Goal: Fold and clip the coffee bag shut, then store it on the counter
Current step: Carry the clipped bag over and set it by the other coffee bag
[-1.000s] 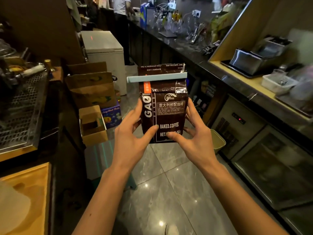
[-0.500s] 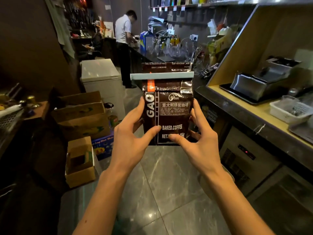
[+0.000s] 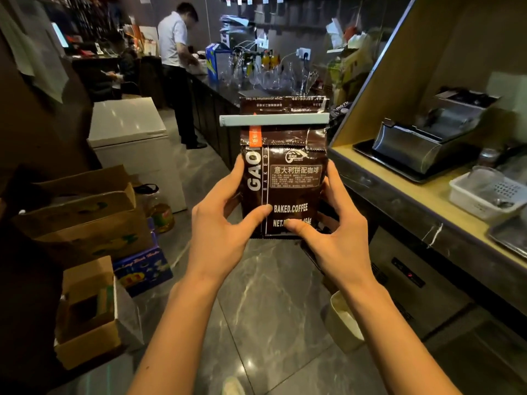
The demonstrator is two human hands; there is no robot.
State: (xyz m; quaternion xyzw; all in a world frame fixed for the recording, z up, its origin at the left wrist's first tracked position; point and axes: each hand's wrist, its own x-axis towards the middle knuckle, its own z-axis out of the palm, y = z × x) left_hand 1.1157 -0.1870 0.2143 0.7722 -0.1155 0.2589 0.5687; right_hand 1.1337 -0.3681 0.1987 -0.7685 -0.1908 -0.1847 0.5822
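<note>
A dark brown coffee bag point(image 3: 291, 181) printed "BAKED.COFFEE" is held upright in mid-air above the floor. Its top is folded over, and a pale blue-grey bar clip point(image 3: 273, 120) clamps across the fold, sticking out to the left. My left hand point(image 3: 222, 223) grips the bag's lower left side, thumb on the front. My right hand point(image 3: 336, 235) grips the lower right side, thumb on the bottom front edge. The wooden counter point(image 3: 399, 178) lies to the right of the bag.
On the counter sit a steel appliance point(image 3: 422, 141) on a tray and a white basket point(image 3: 484, 195). A long dark bar point(image 3: 216, 84) with glassware runs behind the bag, where a person point(image 3: 176, 69) stands. Cardboard boxes point(image 3: 85, 218) and a white chest freezer point(image 3: 134, 146) stand on the left.
My view has lifted and turned right, showing more of the bar and the person. The bag stays in both hands, held the same way, clip in place.
</note>
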